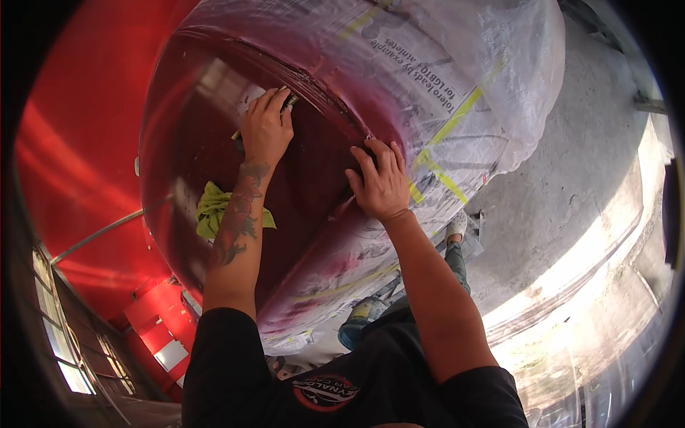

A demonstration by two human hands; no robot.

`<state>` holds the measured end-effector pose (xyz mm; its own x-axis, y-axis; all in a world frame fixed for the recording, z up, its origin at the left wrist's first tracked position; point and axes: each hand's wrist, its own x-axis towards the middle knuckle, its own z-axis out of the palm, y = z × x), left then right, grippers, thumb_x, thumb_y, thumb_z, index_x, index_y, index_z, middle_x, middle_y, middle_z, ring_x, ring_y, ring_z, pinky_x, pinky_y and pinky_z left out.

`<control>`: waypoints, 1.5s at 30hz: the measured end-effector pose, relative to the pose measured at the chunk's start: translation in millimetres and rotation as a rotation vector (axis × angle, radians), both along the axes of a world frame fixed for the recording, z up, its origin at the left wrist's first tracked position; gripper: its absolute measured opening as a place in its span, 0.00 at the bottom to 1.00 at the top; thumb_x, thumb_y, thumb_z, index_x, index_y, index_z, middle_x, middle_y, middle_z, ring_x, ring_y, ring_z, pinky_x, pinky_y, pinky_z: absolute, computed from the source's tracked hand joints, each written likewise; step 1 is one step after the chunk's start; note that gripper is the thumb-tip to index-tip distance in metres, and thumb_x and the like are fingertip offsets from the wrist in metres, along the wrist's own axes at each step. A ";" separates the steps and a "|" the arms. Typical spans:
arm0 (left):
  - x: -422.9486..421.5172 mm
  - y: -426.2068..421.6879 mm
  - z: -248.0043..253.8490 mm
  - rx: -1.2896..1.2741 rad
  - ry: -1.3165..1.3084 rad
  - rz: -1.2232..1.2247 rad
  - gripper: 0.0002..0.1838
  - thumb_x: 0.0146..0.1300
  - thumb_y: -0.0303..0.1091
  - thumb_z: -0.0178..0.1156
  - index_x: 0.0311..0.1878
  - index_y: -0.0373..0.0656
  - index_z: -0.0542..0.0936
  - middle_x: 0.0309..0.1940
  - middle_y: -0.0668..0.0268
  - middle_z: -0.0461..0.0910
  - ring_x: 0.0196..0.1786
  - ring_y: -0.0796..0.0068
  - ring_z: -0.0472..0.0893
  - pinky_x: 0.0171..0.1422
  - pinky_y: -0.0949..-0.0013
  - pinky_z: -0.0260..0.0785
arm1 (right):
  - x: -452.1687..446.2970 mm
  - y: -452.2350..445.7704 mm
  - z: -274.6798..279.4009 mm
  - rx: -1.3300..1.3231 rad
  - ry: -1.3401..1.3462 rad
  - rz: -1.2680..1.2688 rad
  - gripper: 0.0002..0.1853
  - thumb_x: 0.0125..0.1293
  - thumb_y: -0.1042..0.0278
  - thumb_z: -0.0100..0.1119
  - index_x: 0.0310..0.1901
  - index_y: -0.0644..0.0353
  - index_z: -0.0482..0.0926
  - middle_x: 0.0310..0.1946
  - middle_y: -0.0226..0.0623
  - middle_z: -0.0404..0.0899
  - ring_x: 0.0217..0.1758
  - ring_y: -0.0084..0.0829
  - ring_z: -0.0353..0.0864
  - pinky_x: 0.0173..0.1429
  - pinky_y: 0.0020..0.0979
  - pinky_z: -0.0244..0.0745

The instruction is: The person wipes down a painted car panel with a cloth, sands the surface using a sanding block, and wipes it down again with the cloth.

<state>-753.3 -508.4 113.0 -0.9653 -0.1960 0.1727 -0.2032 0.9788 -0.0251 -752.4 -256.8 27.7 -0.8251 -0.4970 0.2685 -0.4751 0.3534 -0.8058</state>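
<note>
My left hand [267, 127] is closed palm-down over a small flat block [288, 102] with a dark and yellowish edge. Most of that block is hidden under the fingers, and it lies against a glossy dark red car panel [307, 171]. Near my left forearm, a crumpled green cloth [212, 208] rests on the same panel. My right hand [382, 178] is open, fingers apart, touching the panel's edge where the newspaper masking [421, 93] begins. The masking has red overspray and strips of yellow tape [459, 114].
Clear plastic film [528, 78] drapes over the masking. A bright red surface [78, 143] rises at the left. Below the panel stands a bucket [362, 319] close to my legs. Concrete floor [556, 185] spreads to the right, and a shoe [457, 226] is on it.
</note>
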 end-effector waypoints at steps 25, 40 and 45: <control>5.1 20.3 -6.8 -0.014 0.061 -0.048 0.20 0.60 0.29 0.70 0.57 0.46 0.85 0.58 0.62 0.82 0.56 0.56 0.80 0.60 0.51 0.74 | 0.7 0.6 -3.4 0.003 0.000 0.005 0.23 0.64 0.57 0.69 0.60 0.50 0.79 0.61 0.39 0.73 0.69 0.40 0.73 0.79 0.52 0.61; 3.8 24.4 -6.2 -0.048 0.061 0.008 0.19 0.61 0.30 0.69 0.57 0.46 0.85 0.58 0.65 0.82 0.57 0.57 0.80 0.60 0.52 0.74 | -2.0 0.8 -0.6 -0.011 0.030 -0.006 0.24 0.63 0.59 0.70 0.60 0.52 0.79 0.60 0.40 0.75 0.65 0.43 0.77 0.77 0.51 0.65; -2.3 12.3 -7.5 -0.106 0.060 0.041 0.19 0.60 0.29 0.69 0.56 0.46 0.85 0.57 0.65 0.82 0.57 0.56 0.80 0.60 0.52 0.73 | -1.4 1.3 0.3 -0.013 0.033 -0.009 0.24 0.63 0.59 0.70 0.61 0.51 0.79 0.60 0.40 0.75 0.65 0.42 0.77 0.77 0.51 0.64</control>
<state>-755.6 -496.1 105.5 -0.9442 -0.2126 0.2516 -0.2470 0.9623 -0.1142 -753.8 -255.4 28.0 -0.8200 -0.4863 0.3020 -0.4985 0.3471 -0.7944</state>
